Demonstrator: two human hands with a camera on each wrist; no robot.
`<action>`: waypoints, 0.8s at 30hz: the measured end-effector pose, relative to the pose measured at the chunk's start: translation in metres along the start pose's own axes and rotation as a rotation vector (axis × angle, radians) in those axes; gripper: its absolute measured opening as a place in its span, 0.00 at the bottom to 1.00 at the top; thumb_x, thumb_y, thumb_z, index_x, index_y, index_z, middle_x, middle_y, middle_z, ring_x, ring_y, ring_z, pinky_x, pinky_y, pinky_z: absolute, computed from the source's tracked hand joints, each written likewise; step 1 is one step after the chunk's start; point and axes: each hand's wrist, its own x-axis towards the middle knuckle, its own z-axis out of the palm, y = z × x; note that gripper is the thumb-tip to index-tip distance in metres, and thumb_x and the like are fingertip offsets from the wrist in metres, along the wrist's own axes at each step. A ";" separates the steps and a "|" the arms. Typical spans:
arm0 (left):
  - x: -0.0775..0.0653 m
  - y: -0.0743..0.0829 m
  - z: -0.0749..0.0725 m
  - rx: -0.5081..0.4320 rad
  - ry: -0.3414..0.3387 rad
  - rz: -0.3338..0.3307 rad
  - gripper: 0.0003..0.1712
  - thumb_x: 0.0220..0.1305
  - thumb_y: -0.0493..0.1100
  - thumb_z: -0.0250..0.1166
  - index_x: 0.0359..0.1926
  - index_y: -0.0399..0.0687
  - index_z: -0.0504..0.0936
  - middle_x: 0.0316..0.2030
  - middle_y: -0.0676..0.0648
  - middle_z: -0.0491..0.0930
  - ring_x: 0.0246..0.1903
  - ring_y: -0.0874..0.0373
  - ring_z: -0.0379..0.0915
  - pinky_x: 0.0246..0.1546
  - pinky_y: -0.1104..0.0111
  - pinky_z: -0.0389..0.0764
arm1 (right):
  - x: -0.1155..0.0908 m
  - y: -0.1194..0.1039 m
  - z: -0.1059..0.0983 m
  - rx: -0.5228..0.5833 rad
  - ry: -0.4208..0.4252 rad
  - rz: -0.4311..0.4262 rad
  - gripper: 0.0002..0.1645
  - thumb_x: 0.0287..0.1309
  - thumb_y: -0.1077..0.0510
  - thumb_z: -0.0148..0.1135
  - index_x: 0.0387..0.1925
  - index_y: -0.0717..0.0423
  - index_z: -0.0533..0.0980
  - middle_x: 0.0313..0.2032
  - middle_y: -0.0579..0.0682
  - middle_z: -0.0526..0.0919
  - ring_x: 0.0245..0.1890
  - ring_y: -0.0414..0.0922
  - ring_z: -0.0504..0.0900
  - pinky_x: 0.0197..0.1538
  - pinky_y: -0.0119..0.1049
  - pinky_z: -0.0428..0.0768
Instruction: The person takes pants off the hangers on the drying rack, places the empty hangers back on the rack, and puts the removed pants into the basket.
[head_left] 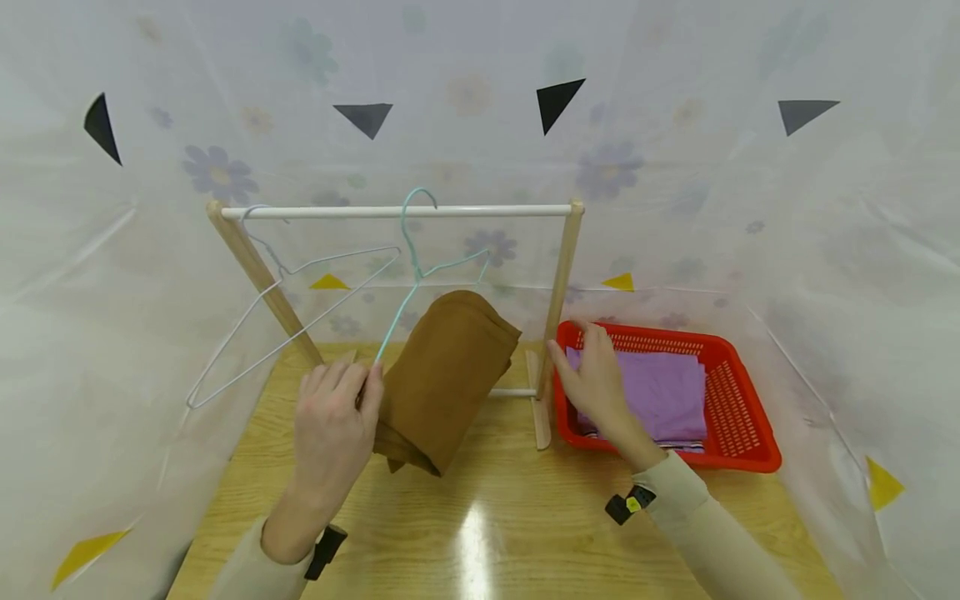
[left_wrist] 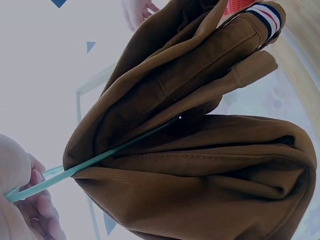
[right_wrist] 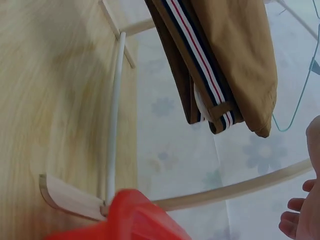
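In the head view, my left hand (head_left: pixel 337 425) grips one corner of a teal hanger (head_left: pixel 396 321). Folded brown trousers (head_left: pixel 453 367) hang over the hanger's lower bar, as the left wrist view shows. A striped band (right_wrist: pixel 197 55) lines their waist in the right wrist view. The hanger's hook overlaps the white rail (head_left: pixel 495 211) of a small clothes rack. Held with nothing in its fingers, my right hand (head_left: pixel 596 379) hovers over the left side of a red basket (head_left: pixel 738 417). Folded purple cloth (head_left: pixel 660 392) lies inside the basket.
A pale lilac hanger (head_left: pixel 292 337) hangs at the rail's left end. Wooden posts (head_left: pixel 562 287) hold up the rack, which stands on a wood-grain table (head_left: pixel 420 533). White flowered sheeting (head_left: pixel 465 92) surrounds the table at the back and sides.
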 end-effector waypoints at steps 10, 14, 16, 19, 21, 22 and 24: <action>-0.003 -0.001 -0.001 0.002 0.005 -0.013 0.19 0.73 0.36 0.62 0.22 0.40 0.73 0.17 0.44 0.69 0.22 0.47 0.64 0.29 0.58 0.64 | -0.027 0.002 0.021 0.378 0.065 0.101 0.28 0.75 0.56 0.61 0.68 0.68 0.70 0.62 0.67 0.79 0.65 0.59 0.78 0.65 0.34 0.76; -0.004 0.000 -0.001 0.005 0.006 -0.015 0.19 0.73 0.36 0.61 0.22 0.40 0.72 0.17 0.44 0.69 0.22 0.46 0.64 0.29 0.57 0.64 | -0.036 0.003 0.032 0.531 0.075 0.151 0.24 0.77 0.60 0.58 0.67 0.69 0.70 0.61 0.68 0.80 0.60 0.45 0.80 0.58 0.19 0.73; -0.005 0.000 -0.001 0.005 0.006 -0.017 0.19 0.73 0.37 0.61 0.22 0.40 0.72 0.17 0.44 0.69 0.22 0.46 0.64 0.29 0.58 0.64 | -0.039 0.003 0.038 0.589 0.058 0.169 0.24 0.78 0.60 0.56 0.67 0.70 0.70 0.61 0.70 0.80 0.57 0.37 0.79 0.57 0.17 0.73; -0.006 -0.001 -0.001 0.005 0.007 -0.021 0.19 0.73 0.37 0.62 0.22 0.40 0.72 0.17 0.43 0.70 0.22 0.46 0.64 0.29 0.58 0.64 | -0.045 0.004 0.046 0.642 -0.025 0.201 0.24 0.78 0.61 0.55 0.68 0.70 0.68 0.63 0.70 0.76 0.55 0.31 0.77 0.57 0.17 0.73; -0.006 0.000 -0.001 0.003 0.005 -0.022 0.19 0.73 0.37 0.62 0.22 0.40 0.72 0.17 0.43 0.70 0.22 0.47 0.64 0.29 0.58 0.64 | -0.049 0.005 0.053 0.666 -0.100 0.225 0.26 0.78 0.61 0.55 0.70 0.69 0.66 0.65 0.70 0.74 0.57 0.32 0.76 0.58 0.17 0.73; -0.006 0.000 -0.001 0.003 0.004 -0.021 0.19 0.73 0.37 0.62 0.22 0.40 0.72 0.17 0.43 0.70 0.22 0.47 0.64 0.29 0.58 0.64 | -0.051 0.006 0.056 0.674 -0.140 0.236 0.27 0.78 0.60 0.55 0.71 0.69 0.64 0.66 0.70 0.74 0.58 0.34 0.76 0.59 0.17 0.73; -0.006 0.000 -0.001 0.002 0.003 -0.021 0.19 0.73 0.36 0.62 0.22 0.40 0.71 0.17 0.43 0.70 0.22 0.47 0.64 0.29 0.58 0.64 | -0.055 0.006 0.063 0.700 -0.207 0.263 0.28 0.78 0.60 0.54 0.72 0.68 0.62 0.67 0.70 0.73 0.60 0.38 0.76 0.59 0.19 0.74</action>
